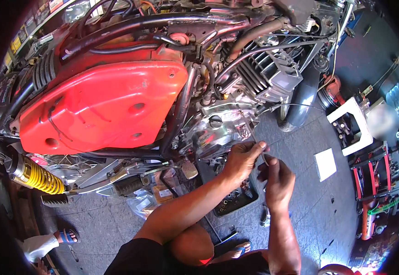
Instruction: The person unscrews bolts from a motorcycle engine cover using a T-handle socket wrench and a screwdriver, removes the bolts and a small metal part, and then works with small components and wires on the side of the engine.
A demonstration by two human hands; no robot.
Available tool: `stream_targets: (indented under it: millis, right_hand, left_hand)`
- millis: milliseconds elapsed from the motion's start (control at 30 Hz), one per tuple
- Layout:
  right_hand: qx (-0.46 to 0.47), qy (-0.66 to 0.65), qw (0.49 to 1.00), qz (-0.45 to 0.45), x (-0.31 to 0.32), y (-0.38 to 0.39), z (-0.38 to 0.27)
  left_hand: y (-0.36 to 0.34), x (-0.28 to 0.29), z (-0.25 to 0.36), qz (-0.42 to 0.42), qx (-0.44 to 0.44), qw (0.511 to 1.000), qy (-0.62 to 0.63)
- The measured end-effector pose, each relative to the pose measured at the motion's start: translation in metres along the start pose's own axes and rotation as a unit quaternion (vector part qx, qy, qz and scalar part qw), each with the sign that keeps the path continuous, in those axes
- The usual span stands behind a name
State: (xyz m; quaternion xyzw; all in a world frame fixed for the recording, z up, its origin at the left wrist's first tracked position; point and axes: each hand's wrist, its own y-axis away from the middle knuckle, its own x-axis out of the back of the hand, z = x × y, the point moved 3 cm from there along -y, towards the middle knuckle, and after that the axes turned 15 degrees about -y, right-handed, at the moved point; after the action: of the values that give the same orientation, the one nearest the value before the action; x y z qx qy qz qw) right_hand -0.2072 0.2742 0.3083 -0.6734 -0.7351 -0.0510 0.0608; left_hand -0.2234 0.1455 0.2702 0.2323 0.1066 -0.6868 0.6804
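Note:
Both my hands are in front of the motorcycle engine [222,123], close to its grey metal side cover. A thin, dark metal rod [253,133] runs from the engine's lower right edge down to my fingers; its exact kind is not clear. My left hand [243,161] is closed around it, thumb on top. Just below and to the right, my right hand [278,179] is closed on the rod's lower end, with its fingers curled. A thin cable [282,106] curves away from the cover to the right.
A black tray [224,211] of small metal parts lies under my left forearm. Left of the engine is a red side panel [103,110], with a yellow shock spring [43,179] below. White paper [325,165] and a red tool rack [373,172] are at right. Another person's sandalled foot [68,236] shows lower left.

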Motion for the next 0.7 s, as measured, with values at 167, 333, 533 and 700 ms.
stream_targets:
  millis: [167,333,533,700]
  right_hand:
    - [0.096,0.009,0.993,0.067,-0.004,-0.004,0.021]
    - [-0.107,-0.191,0.976,0.002,-0.018,-0.004,0.001]
    - [0.233,0.152,0.96,0.022,-0.017,0.015,-0.014]
    - [-0.096,-0.175,0.979,0.035,0.004,-0.003,0.018]
  left_hand:
    - [-0.006,0.009,-0.004,0.009,-0.014,0.999,-0.031]
    - [-0.009,0.017,0.0,0.009,-0.025,0.999,-0.018]
    - [-0.014,0.01,-0.003,0.017,-0.033,0.999,-0.024]
    - [-0.01,0.011,-0.002,0.008,-0.028,0.998,0.056]
